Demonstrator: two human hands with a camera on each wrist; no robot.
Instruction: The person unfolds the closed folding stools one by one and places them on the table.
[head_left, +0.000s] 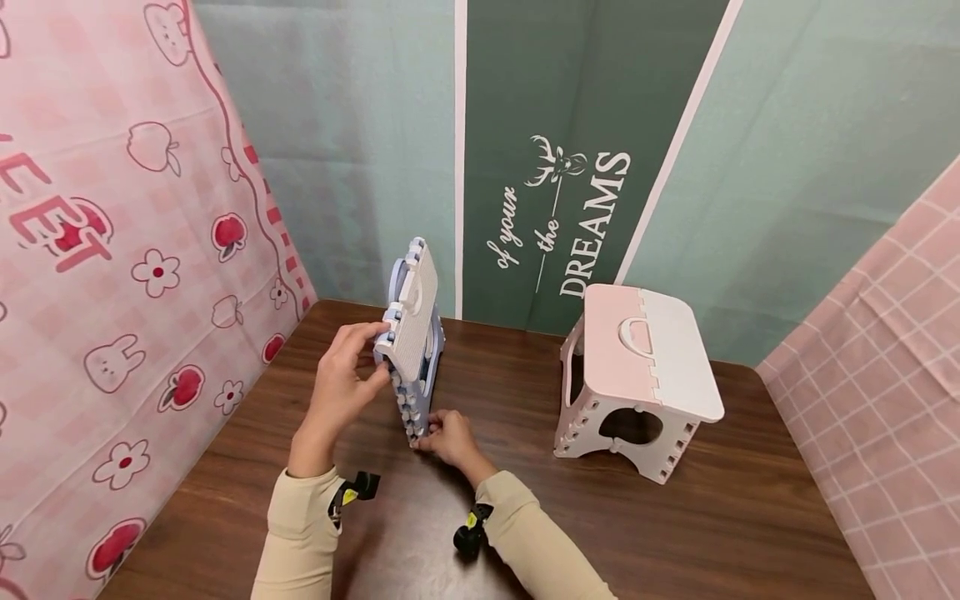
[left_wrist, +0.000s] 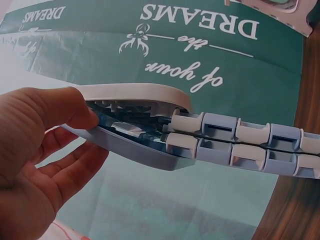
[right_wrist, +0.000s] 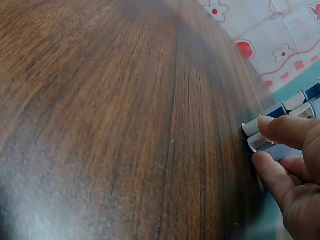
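Note:
A blue-and-white folding stool [head_left: 422,312] stands on edge on the table, folded nearly flat, its carry handle up at the top. My left hand [head_left: 339,387] grips the near upper end of its seat. In the left wrist view the thumb of that hand [left_wrist: 47,145] reaches into the gap between the white and blue seat halves, with the fingers under the blue half. Low down, my right hand [head_left: 456,442] pinches the near bottom corner of the folded legs. The right wrist view shows the thumb and fingers on the hinged leg end [right_wrist: 262,142].
A pink-and-white folding stool [head_left: 618,346] stands unfolded to the right on the brown wooden table [head_left: 495,367]. Behind the table hangs a green cloth [head_left: 525,83] with printed words. Pink patterned cloths [head_left: 157,217] enclose both sides.

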